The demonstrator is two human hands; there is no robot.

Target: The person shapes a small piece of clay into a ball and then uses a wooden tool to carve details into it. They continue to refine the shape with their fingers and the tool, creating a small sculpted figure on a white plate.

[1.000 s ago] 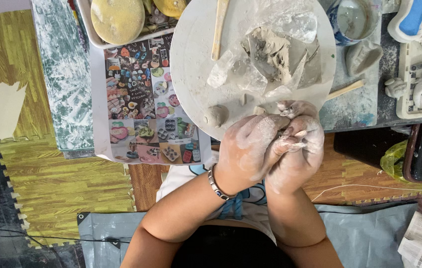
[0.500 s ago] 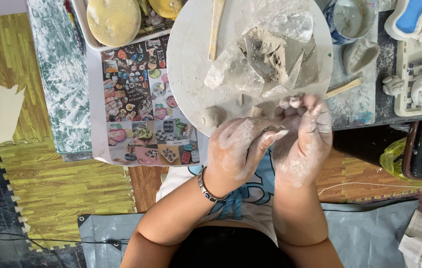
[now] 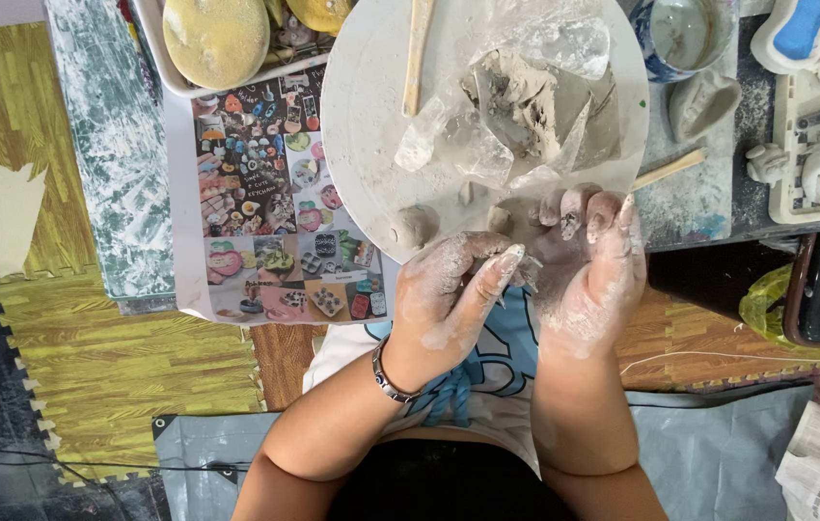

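Both hands are up close together just below the near edge of the round white board (image 3: 362,116), forearms coming up from the bottom of the view and angling in toward each other; the left hand (image 3: 453,294) is caked in pale dried clay, fingers curled loosely with the fingertips pointing right, pressing into the palm of the other one; the right hand (image 3: 588,265) is opened upward like a cup, fingers stretched toward the board, and it's cradling a small piece of grey clay (image 3: 550,253) that the left fingertips are touching; the piece is so smeared into the palm that I can't tell its exact shape; it looks wet and darker than the chalky crust on the skin; there's a beaded bracelet (image 3: 389,374) on the left wrist; up on the board sits a bigger lump of grey clay (image 3: 526,96), rough and torn-looking, half wrapped in crinkled clear plastic (image 3: 555,34); a little clay ball (image 3: 415,227) sits near the board's front edge, just left of the hands, with a couple of smaller bits beside it; a wooden stick (image 3: 418,53) lies on the board's upper part; a printed sheet of colourful craft pictures (image 3: 275,203) lies on the bench to the left of the board.
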